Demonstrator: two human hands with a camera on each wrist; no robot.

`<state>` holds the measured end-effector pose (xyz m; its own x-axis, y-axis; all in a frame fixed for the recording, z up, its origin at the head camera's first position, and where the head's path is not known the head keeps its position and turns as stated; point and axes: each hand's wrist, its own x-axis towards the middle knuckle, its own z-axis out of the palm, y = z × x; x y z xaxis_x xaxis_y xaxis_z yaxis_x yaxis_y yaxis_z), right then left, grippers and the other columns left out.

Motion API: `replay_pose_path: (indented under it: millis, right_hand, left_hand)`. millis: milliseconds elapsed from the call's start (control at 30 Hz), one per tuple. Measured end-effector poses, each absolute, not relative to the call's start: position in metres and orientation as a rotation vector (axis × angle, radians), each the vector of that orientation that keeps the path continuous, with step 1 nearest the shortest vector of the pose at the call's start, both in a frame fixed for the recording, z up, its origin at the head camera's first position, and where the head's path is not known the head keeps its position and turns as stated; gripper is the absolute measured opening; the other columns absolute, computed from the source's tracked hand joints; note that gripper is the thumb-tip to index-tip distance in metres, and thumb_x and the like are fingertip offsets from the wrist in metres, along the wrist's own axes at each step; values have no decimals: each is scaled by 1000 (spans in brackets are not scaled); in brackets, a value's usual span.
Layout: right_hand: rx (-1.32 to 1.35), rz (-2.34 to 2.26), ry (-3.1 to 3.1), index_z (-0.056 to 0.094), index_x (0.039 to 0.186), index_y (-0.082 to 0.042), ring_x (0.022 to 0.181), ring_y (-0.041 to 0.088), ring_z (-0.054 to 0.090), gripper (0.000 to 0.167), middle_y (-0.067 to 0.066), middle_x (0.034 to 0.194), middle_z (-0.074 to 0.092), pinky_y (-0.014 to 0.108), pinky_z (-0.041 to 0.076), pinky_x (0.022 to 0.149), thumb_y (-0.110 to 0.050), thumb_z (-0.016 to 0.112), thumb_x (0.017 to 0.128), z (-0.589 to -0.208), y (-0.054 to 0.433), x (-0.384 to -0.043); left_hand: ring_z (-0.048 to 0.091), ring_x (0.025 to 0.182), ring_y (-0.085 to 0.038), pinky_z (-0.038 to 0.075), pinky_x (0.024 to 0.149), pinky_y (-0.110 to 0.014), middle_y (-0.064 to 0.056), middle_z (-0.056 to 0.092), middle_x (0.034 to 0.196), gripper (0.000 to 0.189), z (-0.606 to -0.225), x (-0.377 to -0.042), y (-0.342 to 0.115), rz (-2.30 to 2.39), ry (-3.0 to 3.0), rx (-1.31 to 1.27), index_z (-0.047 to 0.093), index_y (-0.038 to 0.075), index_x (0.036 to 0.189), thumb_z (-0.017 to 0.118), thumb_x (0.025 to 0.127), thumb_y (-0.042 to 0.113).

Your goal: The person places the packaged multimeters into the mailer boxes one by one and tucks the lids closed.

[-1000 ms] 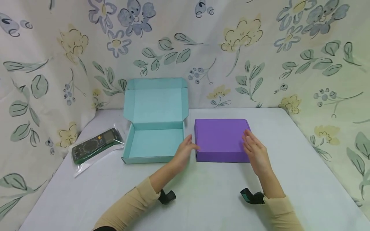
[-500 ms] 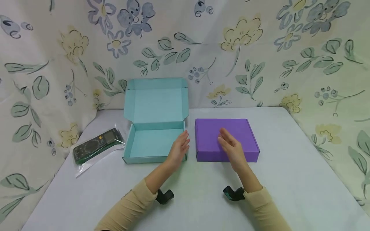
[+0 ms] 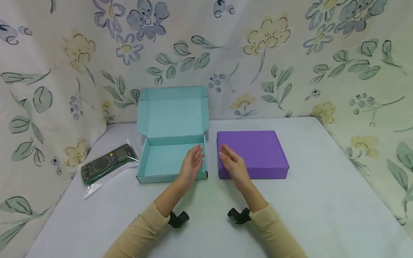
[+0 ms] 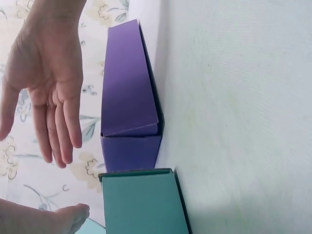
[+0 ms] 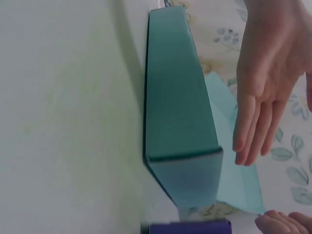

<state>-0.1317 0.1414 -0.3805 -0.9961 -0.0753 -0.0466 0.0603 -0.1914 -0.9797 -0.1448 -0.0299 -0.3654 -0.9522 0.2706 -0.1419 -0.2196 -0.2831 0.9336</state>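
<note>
A light teal cardboard box (image 3: 174, 114) stands with its lid raised, its inside bare. To its right lies a purple box (image 3: 258, 152) with the lid closed. My left hand (image 3: 189, 166) hovers over the teal box's front right corner, fingers straight, holding nothing. Facing it, my right hand (image 3: 235, 166) is held over the purple box's front left corner, also straight-fingered with nothing in it. The left wrist view shows the right palm (image 4: 51, 68) beside the purple box (image 4: 127, 87). In the right wrist view, the left palm (image 5: 273, 63) appears beside the teal box (image 5: 180, 87).
A dark multimeter (image 3: 104, 163) in a clear plastic bag lies left of the teal box. Everything rests on a white-covered table (image 3: 322, 200). Behind it hangs a floral curtain (image 3: 226, 53). Black wrist cameras (image 3: 178, 219) stick out beneath the sleeves.
My right hand has moved left from the purple box's right edge to its left corner. My left hand has shifted slightly left, over the teal box. The boxes and multimeter stay in place.
</note>
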Motion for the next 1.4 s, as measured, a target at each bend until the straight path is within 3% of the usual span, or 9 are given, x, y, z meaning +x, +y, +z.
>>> replay_pose_path:
  millis: [367, 633, 900, 1133, 1400]
  right_hand:
    - [126, -2324, 2005, 37, 147, 4, 138, 31, 36, 57, 21, 150, 37, 43, 31, 112, -19, 57, 99, -394, 104, -137]
    - [198, -2264, 2110, 31, 148, 8, 140, 36, 30, 62, 24, 152, 32, 46, 29, 113, -12, 60, 97, -404, 84, -138]
    - [276, -2293, 2155, 29, 146, 12, 140, 40, 28, 59, 28, 151, 29, 46, 29, 112, -5, 57, 97, -410, 70, -139]
    - [364, -2438, 2092, 36, 144, 10, 140, 36, 31, 52, 25, 150, 35, 42, 30, 113, -4, 54, 98, -419, 62, -141]
    - [381, -2433, 2027, 36, 144, 10, 141, 36, 30, 49, 25, 151, 33, 42, 29, 114, -2, 50, 99, -419, 63, -142]
  left_hand:
    - [16, 145, -40, 15, 118, -46, -25, 15, 158, 65, -370, -146, -44, 2339, 1660, 59, 15, -5, 153, 26, 104, 36]
    - [15, 145, -38, 15, 118, -45, -23, 14, 159, 65, -371, -146, -52, 2336, 1680, 22, 14, -4, 153, 28, 104, 36]
    - [13, 146, -36, 15, 119, -43, -21, 13, 160, 63, -372, -150, -70, 2372, 1692, -1, 12, -3, 154, 27, 104, 33]
    - [10, 147, -33, 13, 119, -40, -18, 11, 161, 63, -369, -154, -89, 2420, 1670, -19, 8, -3, 154, 23, 105, 33]
    - [11, 148, -29, 11, 120, -35, -16, 11, 161, 62, -362, -165, -118, 2477, 1607, -163, 9, -1, 155, 22, 105, 33]
